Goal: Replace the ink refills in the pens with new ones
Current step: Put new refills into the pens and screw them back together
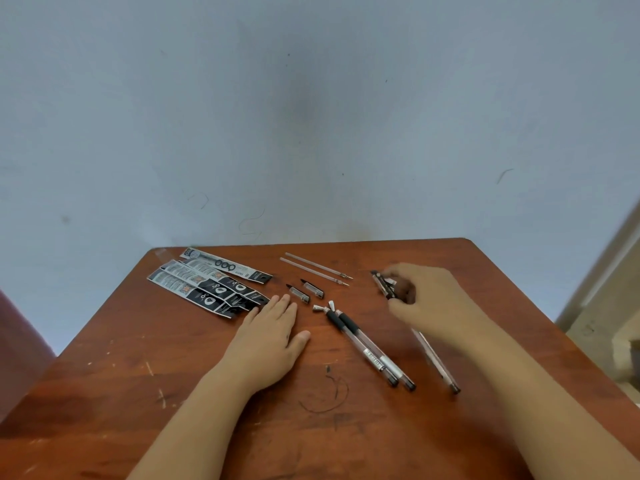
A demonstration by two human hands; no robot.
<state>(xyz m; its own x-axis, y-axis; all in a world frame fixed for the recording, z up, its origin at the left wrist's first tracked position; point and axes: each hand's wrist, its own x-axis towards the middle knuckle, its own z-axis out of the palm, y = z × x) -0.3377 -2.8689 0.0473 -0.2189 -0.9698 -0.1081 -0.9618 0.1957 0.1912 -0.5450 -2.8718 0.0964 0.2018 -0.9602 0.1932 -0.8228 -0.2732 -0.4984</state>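
A: Quick status, how far along?

B: Prob. about midway, judging by the layout. Two pens (370,348) lie side by side mid-table, barrels clear, tips off. Two small metal tips (323,308) sit just beside their front ends, and two caps (306,289) lie a bit further back, apart from the pens.

A: Old refills out?

B: Looks like it. Two thin clear refills (317,265) lie parallel near the far edge of the table (173,375), well apart from the pens. They look empty, so I'd guess they're the used ones, but can't be sure.

A: New ones?

B: Three refill packs (207,285) at far left, overlapping each other. Can't tell if they're opened or still full.

A: Hands?

B: Left hand (270,336) rests flat on the table, fingers straight, fingertips touching the nearest pack, holding nothing. Right hand (426,299) is on the right, fingers curled round a dark cap (382,284) at the far end of a third pen (438,365) that runs back under the wrist. Blurred, so whether the cap's on or coming off, can't tell.

A: Left to do?

B: Third pen still needs stripping, I'd say. Then new refills in, tips screwed on, caps back, x3.
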